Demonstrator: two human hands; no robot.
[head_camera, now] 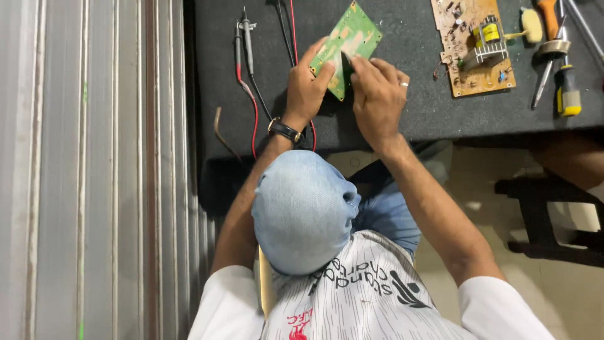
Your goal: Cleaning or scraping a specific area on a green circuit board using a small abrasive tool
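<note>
Green rectangular circuit board [348, 43] is held tilted over the dark tabletop [409, 107]. My left hand [306, 91] fingers clamp its lower-left edge; right hand [377, 94] fingers pinch a small dark part at the board's face, can't tell what. Looks like mid-inspection or picking at the board. Next move needs a steady left grip and fine right fingertip control.

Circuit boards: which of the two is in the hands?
The green circuit board, gripped by left hand and right hand. The brown circuit board lies untouched on the mat, farther right.
</note>
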